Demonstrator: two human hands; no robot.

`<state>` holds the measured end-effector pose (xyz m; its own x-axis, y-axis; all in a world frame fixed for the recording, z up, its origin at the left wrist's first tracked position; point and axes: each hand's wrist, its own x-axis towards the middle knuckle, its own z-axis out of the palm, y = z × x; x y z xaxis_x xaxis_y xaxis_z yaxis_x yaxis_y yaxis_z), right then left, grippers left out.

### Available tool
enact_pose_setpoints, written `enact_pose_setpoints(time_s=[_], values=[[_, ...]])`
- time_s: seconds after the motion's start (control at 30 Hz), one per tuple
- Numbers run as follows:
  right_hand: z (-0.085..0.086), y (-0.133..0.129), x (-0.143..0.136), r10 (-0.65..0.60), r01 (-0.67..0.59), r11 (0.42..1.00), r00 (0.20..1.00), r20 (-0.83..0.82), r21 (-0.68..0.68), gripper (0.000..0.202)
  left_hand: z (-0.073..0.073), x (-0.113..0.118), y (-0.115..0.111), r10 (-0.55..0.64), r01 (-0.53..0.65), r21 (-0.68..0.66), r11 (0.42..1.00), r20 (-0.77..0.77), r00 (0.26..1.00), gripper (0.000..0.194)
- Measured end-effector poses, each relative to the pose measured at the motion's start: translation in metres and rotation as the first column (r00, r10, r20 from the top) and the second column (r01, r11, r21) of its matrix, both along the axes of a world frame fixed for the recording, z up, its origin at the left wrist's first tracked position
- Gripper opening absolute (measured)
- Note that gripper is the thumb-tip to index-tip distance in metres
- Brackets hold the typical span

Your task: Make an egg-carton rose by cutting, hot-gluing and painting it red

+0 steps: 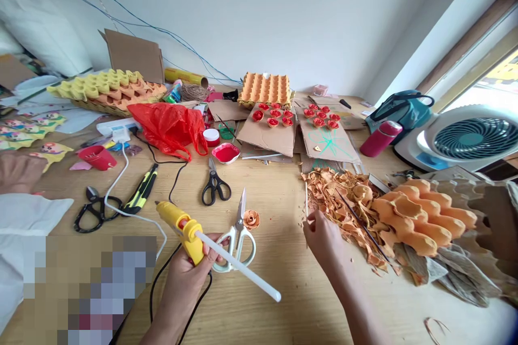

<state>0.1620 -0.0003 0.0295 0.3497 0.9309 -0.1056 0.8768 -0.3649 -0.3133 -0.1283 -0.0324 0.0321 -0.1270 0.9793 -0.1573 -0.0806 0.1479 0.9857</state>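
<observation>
My left hand (pixel 188 267) is wrapped around the handle of a yellow hot glue gun (pixel 178 221). A long white glue stick (pixel 243 269) juts from the back of the gun toward the lower right. Beside it, white-handled scissors (pixel 238 237) lie with their tip pointing away, touching or very near an orange egg-carton rose (pixel 251 219). My right hand (pixel 321 229) pinches a thin pale stick (pixel 306 197) at the left edge of a heap of orange carton scraps (pixel 332 188). The stick stands out above my fingers and a little shows below them.
At left, another person's hand (pixel 20 171) rests near painted carton pieces (pixel 52 153). Black scissors (pixel 216 186), a utility knife (pixel 141 191) and a red paint dish (pixel 225 153) lie ahead. Red roses (pixel 273 122) sit on cardboard. Right are an orange egg tray (pixel 424 215), bottle (pixel 380 138) and fan (pixel 465 137).
</observation>
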Motion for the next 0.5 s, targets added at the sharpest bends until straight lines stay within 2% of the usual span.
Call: enact_pose_setpoints(time_s=[0.07, 0.13, 0.23, 0.3, 0.33, 0.4, 0.5], values=[[0.006, 0.01, -0.005, 0.026, -0.026, 0.999, 0.999, -0.021, 0.026, 0.015, 0.001, 0.0, 0.0, 0.0, 0.0, 0.004, 1.0, 0.017, 1.0, 0.045], [0.013, 0.04, -0.008, 0.024, -0.023, 0.999, 0.999, -0.035, 0.034, 0.017, 0.001, 0.0, -0.001, 0.001, -0.001, 0.009, 1.0, 0.027, 1.0, 0.043], [0.023, 0.094, -0.004, 0.003, -0.002, 1.0, 0.998, -0.06, 0.027, 0.035, 0.0, -0.002, -0.004, -0.009, 0.009, 0.015, 1.0, 0.03, 1.0, 0.04], [0.026, 0.114, 0.003, -0.005, 0.005, 1.0, 0.996, -0.084, 0.005, 0.036, -0.003, -0.003, -0.007, -0.018, 0.018, 0.024, 1.0, 0.031, 0.999, 0.038], [0.027, 0.117, 0.006, -0.008, 0.007, 1.0, 0.995, -0.098, -0.014, 0.036, -0.005, -0.003, -0.008, -0.023, 0.022, 0.023, 0.999, 0.029, 0.999, 0.036], [0.024, 0.103, 0.013, -0.014, 0.008, 0.999, 0.992, -0.124, -0.047, 0.036, -0.008, -0.003, -0.009, -0.027, 0.026, 0.012, 1.0, 0.029, 0.999, 0.035], [0.015, 0.049, 0.021, -0.044, 0.037, 0.997, 0.993, -0.111, -0.066, 0.023, -0.011, -0.004, -0.008, -0.015, 0.014, 0.016, 1.0, 0.054, 0.998, 0.036]])
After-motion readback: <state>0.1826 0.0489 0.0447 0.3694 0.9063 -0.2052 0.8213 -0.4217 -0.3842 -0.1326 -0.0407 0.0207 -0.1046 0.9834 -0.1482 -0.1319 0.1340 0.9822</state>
